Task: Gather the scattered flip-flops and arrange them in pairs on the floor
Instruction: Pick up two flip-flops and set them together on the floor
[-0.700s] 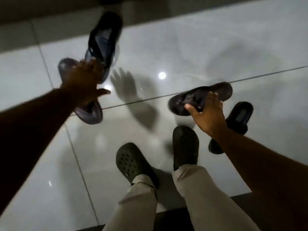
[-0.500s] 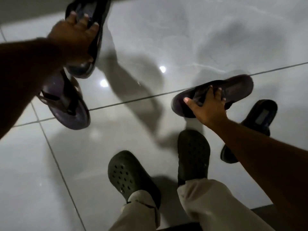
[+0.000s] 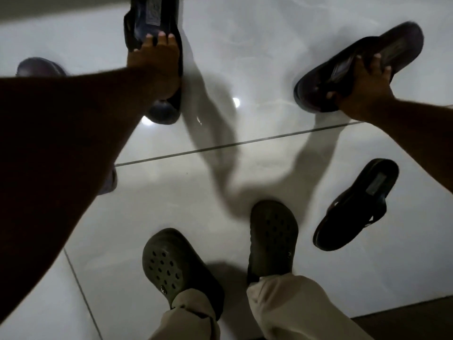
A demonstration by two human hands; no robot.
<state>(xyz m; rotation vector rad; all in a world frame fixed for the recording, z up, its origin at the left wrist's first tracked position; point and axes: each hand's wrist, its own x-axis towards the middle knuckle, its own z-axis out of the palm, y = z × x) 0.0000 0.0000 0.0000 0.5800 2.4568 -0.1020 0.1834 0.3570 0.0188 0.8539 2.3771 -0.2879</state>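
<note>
At twelve o'clock, left hand (image 3: 157,62) grips one dark flip-flop (image 3: 153,18); at two o'clock, right hand (image 3: 365,87) grasps another (image 3: 397,42) — a third flip-flop (image 3: 355,207) lies at four o'clock on the tiled floor (image 3: 245,45).

One flip-flop (image 3: 153,25) far left, another (image 3: 382,57) far right, a third (image 3: 355,207) on the floor (image 3: 245,57) right of the clogs (image 3: 272,239).

The label patches on the flip-flops (image 3: 353,200) are too blurred to read.

- The navy flip-flop (image 3: 153,18) under the left hand (image 3: 157,62) — its far end is cut by the top edge.
- A purple flip-flop (image 3: 40,67) — mostly hidden behind the left forearm (image 3: 61,143).
</note>
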